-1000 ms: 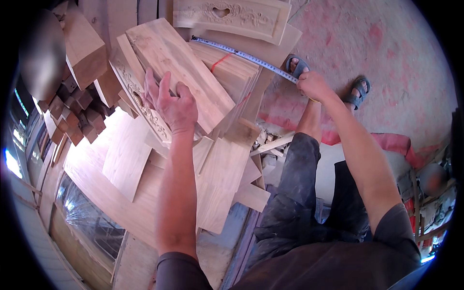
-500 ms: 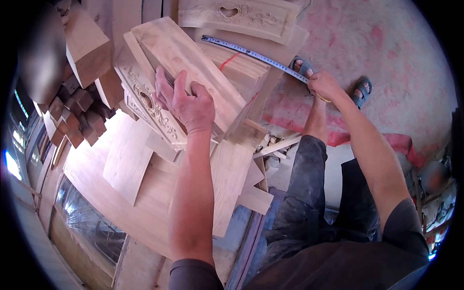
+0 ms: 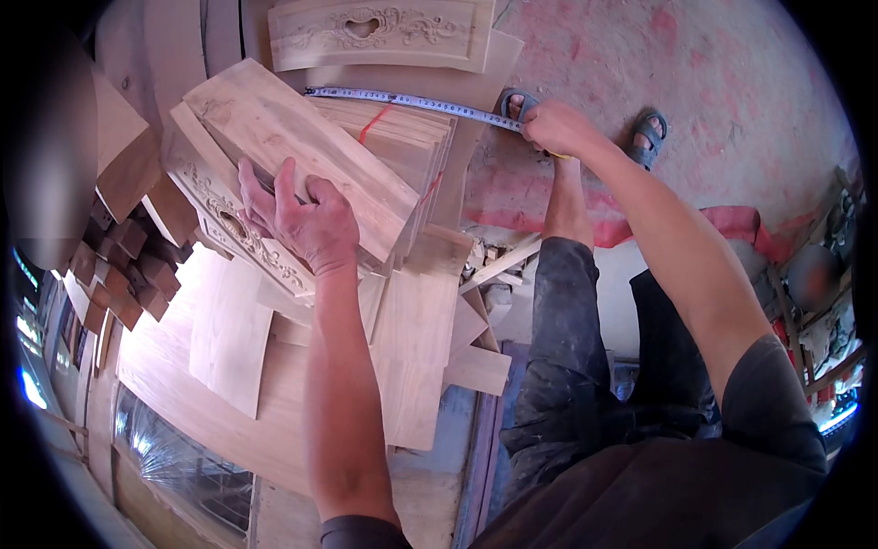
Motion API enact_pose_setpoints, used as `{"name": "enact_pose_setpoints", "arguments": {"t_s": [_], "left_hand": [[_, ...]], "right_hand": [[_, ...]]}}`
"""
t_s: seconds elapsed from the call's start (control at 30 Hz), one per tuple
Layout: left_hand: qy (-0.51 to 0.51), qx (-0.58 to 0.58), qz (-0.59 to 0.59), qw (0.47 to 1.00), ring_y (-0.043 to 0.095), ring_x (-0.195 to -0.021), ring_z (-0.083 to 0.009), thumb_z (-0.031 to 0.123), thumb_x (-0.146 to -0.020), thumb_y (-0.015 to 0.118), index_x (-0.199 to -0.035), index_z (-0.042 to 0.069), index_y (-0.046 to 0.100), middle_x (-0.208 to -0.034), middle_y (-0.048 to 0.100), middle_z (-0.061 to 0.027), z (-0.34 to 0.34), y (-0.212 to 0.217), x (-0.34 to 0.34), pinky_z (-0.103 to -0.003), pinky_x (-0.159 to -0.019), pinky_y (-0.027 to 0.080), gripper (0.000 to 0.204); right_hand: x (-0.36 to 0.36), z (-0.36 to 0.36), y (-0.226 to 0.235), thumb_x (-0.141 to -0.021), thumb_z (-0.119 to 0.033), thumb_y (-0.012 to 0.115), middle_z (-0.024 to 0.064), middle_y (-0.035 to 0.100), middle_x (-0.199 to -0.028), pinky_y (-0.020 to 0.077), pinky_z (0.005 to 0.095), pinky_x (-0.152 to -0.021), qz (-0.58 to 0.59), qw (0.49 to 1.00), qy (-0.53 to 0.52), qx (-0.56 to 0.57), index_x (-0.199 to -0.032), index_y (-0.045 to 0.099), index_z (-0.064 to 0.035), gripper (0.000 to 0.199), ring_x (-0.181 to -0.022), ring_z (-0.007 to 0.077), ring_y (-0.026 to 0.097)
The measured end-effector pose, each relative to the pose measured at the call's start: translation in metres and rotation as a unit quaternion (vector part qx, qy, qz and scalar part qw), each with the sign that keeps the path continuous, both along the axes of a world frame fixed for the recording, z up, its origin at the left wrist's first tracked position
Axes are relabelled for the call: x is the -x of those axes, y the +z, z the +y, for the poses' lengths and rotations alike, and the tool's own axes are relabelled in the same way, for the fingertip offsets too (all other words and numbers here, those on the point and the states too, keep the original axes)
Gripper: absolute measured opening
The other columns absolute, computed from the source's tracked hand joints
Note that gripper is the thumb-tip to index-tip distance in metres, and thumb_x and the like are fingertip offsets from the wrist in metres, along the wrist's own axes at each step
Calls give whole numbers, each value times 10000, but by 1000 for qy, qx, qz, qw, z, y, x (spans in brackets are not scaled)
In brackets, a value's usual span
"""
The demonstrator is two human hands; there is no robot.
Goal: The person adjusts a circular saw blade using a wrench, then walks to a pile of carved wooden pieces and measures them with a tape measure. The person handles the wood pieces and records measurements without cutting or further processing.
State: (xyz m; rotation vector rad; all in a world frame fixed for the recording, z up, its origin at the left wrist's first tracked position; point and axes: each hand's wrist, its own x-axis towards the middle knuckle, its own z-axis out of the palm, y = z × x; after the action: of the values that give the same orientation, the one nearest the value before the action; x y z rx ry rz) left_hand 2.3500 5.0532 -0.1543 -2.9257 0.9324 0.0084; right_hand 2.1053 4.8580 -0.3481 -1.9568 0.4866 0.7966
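Note:
My right hand [image 3: 552, 127] is closed around the near end of a tape measure [image 3: 430, 103]; any case is hidden inside the fingers. Its white blade stretches leftward along the far side of a stack of thin boards [image 3: 416, 142]. My left hand [image 3: 306, 218] rests with spread, half-bent fingers on tilted pieces atop the pile. Under it lie a carved wooden panel [image 3: 199, 188] and, to the right, a plain wooden board [image 3: 306, 146]. A dark gap shows between these two near the fingertips. Whether the fingers grip either edge is unclear.
Another carved panel [image 3: 402, 35] lies beyond the tape. Square timber lengths [image 3: 128, 265] are stacked at the left, above wide pale boards [image 3: 155, 352]. Wood offcuts [image 3: 498, 265] lie beside the pile. My sandalled feet stand on the red-stained floor [image 3: 585, 55].
The whole view has shifted, so the pile and both hands sit further left in the picture. Both hands keep nearly the same places on the tape and boards.

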Motion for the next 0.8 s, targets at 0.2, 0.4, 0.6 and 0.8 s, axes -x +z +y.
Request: {"name": "enact_pose_setpoints", "arguments": {"t_s": [0.2, 0.4, 0.6, 0.8], "left_hand": [[-5, 4, 6, 1000, 356, -1456, -381, 79, -849, 612, -1052, 27, 757, -1572, 404, -202, -4, 5, 5, -572, -1203, 180, 255], [-1, 14, 13, 1000, 370, -1450, -378, 70, -839, 614, -1044, 34, 759, -1575, 404, -203, -6, 3, 3, -577, -1204, 171, 254], [-5, -7, 2, 1000, 374, -1422, -375, 152, -863, 607, -1120, 78, 756, -1602, 388, -139, 0, 2, 0, -529, -1211, 187, 306], [-11, -20, -5, 1000, 365, -1439, -374, 150, -869, 604, -1114, 59, 760, -1604, 380, -159, -1, 2, 1, -542, -1214, 183, 304]], "right_hand": [[1, -2, 19, -799, -234, 581, 171, 747, -964, 554, 495, -815, 140, 981, -95, -94, -884, 801, -114, 264, -932, 390, 706], [8, 11, 16, -829, -254, 582, 189, 739, -1075, 548, 486, -914, 122, 987, -95, -52, -985, 818, -149, 302, -1035, 415, 692], [4, 17, 23, -898, -275, 571, 209, 698, -1221, 524, 491, -997, 151, 979, -134, -30, -1055, 810, -175, 302, -1135, 418, 659], [10, 23, 22, -916, -289, 576, 180, 712, -1216, 519, 481, -1000, 140, 978, -151, -21, -1066, 805, -167, 299, -1138, 398, 666]]}}
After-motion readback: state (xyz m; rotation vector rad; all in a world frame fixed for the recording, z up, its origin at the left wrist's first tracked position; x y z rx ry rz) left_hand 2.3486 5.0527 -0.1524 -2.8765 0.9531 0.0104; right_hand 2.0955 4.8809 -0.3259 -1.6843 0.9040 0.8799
